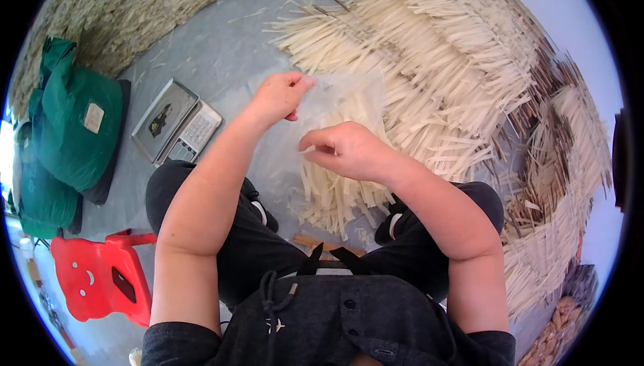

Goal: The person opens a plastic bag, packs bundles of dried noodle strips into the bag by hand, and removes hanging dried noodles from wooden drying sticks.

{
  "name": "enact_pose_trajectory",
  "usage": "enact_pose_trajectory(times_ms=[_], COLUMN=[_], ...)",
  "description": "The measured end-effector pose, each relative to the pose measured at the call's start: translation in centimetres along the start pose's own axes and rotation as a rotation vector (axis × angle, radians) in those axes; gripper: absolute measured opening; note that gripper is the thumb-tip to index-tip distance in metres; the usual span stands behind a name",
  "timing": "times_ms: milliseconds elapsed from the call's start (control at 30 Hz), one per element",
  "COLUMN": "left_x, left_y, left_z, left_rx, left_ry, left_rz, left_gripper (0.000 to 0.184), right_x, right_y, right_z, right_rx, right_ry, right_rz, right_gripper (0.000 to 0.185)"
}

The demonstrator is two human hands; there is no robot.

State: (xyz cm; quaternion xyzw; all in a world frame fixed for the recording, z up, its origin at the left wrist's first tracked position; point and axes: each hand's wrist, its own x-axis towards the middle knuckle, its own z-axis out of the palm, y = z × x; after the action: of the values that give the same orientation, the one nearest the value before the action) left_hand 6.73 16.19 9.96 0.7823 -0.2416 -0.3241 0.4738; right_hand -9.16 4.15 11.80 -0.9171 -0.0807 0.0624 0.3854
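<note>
Gentle tension seemed best: the left hand (278,99) pinched clear plastic (335,94); the right hand (349,151) curled its fingers, hold unclear.

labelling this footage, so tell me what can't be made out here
All in the head view:
Right hand: whether its grip closes on the clear plastic; the see-through film is too faint there.
Label on the green bag: any writing, too small.
Scale: key markings, too small.
Brown heap, lower right: cut off by the picture's round edge.
</note>
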Motion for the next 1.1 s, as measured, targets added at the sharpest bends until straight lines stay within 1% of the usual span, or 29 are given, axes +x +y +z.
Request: enact_pose_trajectory(times_ms=[67,100,167,200,267,300,367,400,467,500,567,600,667,700,767,800,833,867,900,933,967,1000,1033,1067,1100], left_x=[-0.2,-0.7,-2.1,-1.8,-0.4,0.3,1.3,0.9,-0.2,-0.5,-0.9,-0.9,-1.0,-0.8,0.2,0.2,-0.2,-2.1,-4.5,-6.1,-6.3,-6.4,-5.2,-4.2,-4.1], left_y=[0.0,0.4,1.3,0.8,-1.2,-2.0,-3.1,-2.5,-0.7,-0.4,0.0,0.1,0.0,-0.3,-0.8,-0.3,0.7,3.0,5.7,7.3,7.1,7.0,5.3,4.0,3.5], left_z=[0.1,0.2,0.4,0.4,0.1,-0.5,-1.6,-1.7,-2.1,-2.0,-1.5,-1.5,-2.1,-2.5,-3.6,-4.0,-4.5,-4.6,-4.7,-5.2,-5.5,-5.8,-6.2,-6.3,-5.0], left_rx=[0.130,0.130,0.377,0.377,0.289,0.288,0.457,0.456,0.349,0.349,0.427,0.428,0.350,0.350,0.592,0.629,0.662,0.453,0.232,0.120,0.058,0.001,0.138,0.273,0.559], left_ry=[0.091,0.090,-0.031,-0.035,-0.164,-0.165,0.118,0.119,0.093,0.092,0.107,0.103,0.073,0.073,0.310,0.495,0.678,0.757,0.827,0.907,0.945,0.980,0.849,0.720,0.520], left_rz=[0.085,0.085,0.058,0.057,0.119,0.118,0.235,0.235,0.059,0.060,0.114,0.116,0.212,0.213,0.215,0.276,0.336,0.544,0.747,0.926,1.011,1.097,1.054,1.012,0.680], left_gripper=[0.036,0.036,0.034,0.034,0.029,0.029,0.026,0.026,0.024,0.024,0.025,0.025,0.024,0.024,0.023,0.020,0.019,0.020,0.023,0.024,0.025,0.026,0.026,0.025,0.022], right_x=[0.1,0.2,0.4,0.4,0.5,0.4,0.1,0.0,0.0,-0.1,-0.6,-0.7,-1.0,-0.9,-0.2,0.2,0.5,0.6,0.4,0.3,0.4,0.6,0.5,0.0,-0.5], right_y=[0.3,0.6,1.2,1.4,1.9,1.8,1.2,0.5,-0.6,-0.4,0.7,1.6,3.7,4.4,5.6,5.3,4.3,3.7,3.5,3.3,3.2,3.1,3.0,3.9,5.6], right_z=[0.5,0.6,0.6,0.6,0.5,0.3,-0.2,-0.5,-1.1,-1.0,-0.7,-0.3,0.9,1.2,1.1,0.5,-0.3,-0.8,-1.1,-1.6,-2.2,-2.8,-3.1,-2.5,-1.3], right_rx=[-0.118,-0.117,-0.224,-0.223,-0.280,-0.278,-0.199,-0.200,-0.058,-0.058,0.171,0.172,0.017,0.016,-0.513,-0.513,-0.513,-0.504,-0.555,-0.586,-0.584,-0.680,-0.778,-0.780,-0.711], right_ry=[0.062,0.062,0.331,0.331,0.246,0.245,-0.203,-0.203,-0.422,-0.420,-0.374,-0.371,-0.163,-0.162,-0.420,-0.421,-0.287,-0.159,0.244,0.650,0.648,0.670,0.692,0.693,0.218], right_rz=[-0.100,-0.099,-0.150,-0.146,-0.187,-0.187,-0.200,-0.200,-0.021,-0.020,-0.057,-0.054,-0.061,-0.060,0.278,0.277,0.276,0.281,-0.061,-0.409,-0.402,-0.477,-0.558,-0.560,-0.065], right_gripper=[0.016,0.016,0.013,0.013,0.011,0.011,0.015,0.015,0.015,0.015,0.020,0.020,0.022,0.022,0.028,0.028,0.028,0.030,0.032,0.034,0.034,0.035,0.036,0.036,0.038])
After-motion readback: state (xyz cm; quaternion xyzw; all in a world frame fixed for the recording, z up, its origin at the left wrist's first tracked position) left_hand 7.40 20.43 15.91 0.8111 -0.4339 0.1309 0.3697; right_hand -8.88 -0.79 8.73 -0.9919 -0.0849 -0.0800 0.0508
